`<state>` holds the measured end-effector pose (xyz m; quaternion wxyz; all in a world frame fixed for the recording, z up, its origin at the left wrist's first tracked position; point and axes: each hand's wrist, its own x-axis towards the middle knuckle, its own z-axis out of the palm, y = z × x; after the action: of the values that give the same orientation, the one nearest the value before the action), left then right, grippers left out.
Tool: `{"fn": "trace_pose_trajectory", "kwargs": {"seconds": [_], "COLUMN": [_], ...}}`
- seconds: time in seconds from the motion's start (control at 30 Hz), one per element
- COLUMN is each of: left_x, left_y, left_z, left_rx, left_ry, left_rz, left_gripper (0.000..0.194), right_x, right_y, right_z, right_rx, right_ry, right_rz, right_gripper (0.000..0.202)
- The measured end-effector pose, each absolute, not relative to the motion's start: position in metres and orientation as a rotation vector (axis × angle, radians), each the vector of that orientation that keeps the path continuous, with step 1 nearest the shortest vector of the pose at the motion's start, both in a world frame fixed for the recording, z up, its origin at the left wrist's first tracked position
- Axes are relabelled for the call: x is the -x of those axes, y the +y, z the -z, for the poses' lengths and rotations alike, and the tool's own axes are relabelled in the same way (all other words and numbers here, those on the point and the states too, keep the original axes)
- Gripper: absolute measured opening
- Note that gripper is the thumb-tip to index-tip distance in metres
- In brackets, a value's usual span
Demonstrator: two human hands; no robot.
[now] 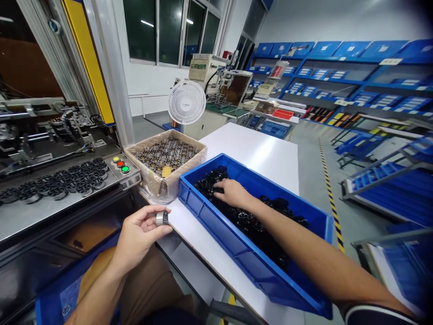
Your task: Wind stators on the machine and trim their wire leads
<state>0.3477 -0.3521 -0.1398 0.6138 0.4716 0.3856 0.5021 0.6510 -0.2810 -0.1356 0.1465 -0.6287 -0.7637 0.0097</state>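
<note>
My left hand [137,237] is above the gap between the machine bench and the white table. Its thumb and fingers hold a small round part [161,218] with a silver metal ring and a black plastic inside. My right hand [233,194] reaches into a long blue crate [233,253] on the white table. Its thumb and forefinger stand apart, with their tips down among the black plastic parts [245,221]; I make out no part lifted in them. The forearm hides some of the heap.
A plastic-lined cardboard box [162,185] of round parts stands behind the crate. Left, rows of black-and-silver round parts [57,185] lie on the machine bench beside coloured push buttons [121,164]. A white fan [187,102] stands beyond. Blue racks [389,180] line the right.
</note>
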Motion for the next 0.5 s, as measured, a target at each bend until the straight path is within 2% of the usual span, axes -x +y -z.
{"fn": "trace_pose_trajectory", "kwargs": {"seconds": [0.1, 0.2, 0.27, 0.37, 0.5], "left_x": [-0.350, -0.351, -0.354, -0.361, -0.370], "left_y": [-0.352, -0.355, -0.359, -0.366, -0.371], "left_z": [0.144, 0.143, 0.140, 0.136, 0.134], "left_rx": [-1.052, -1.041, -1.045, -1.056, -1.062], "left_ry": [0.885, 0.865, 0.854, 0.813, 0.711], "left_rz": [-1.139, -1.068, -1.065, -1.066, -1.038], "left_gripper": [0.045, 0.050, 0.050, 0.048, 0.044], "right_x": [-0.655, -0.635, -0.614, -0.585, -0.569], "right_y": [-0.279, -0.306, -0.332, -0.364, -0.375], "right_z": [0.130, 0.114, 0.106, 0.107, 0.121], "right_rx": [1.889, 1.787, 1.453, 0.747, 0.535], "right_ry": [-2.274, -2.301, -2.305, -2.192, -2.094], "right_rz": [-0.084, -0.081, -0.099, -0.169, -0.137], "right_gripper": [0.008, 0.022, 0.031, 0.031, 0.040]}}
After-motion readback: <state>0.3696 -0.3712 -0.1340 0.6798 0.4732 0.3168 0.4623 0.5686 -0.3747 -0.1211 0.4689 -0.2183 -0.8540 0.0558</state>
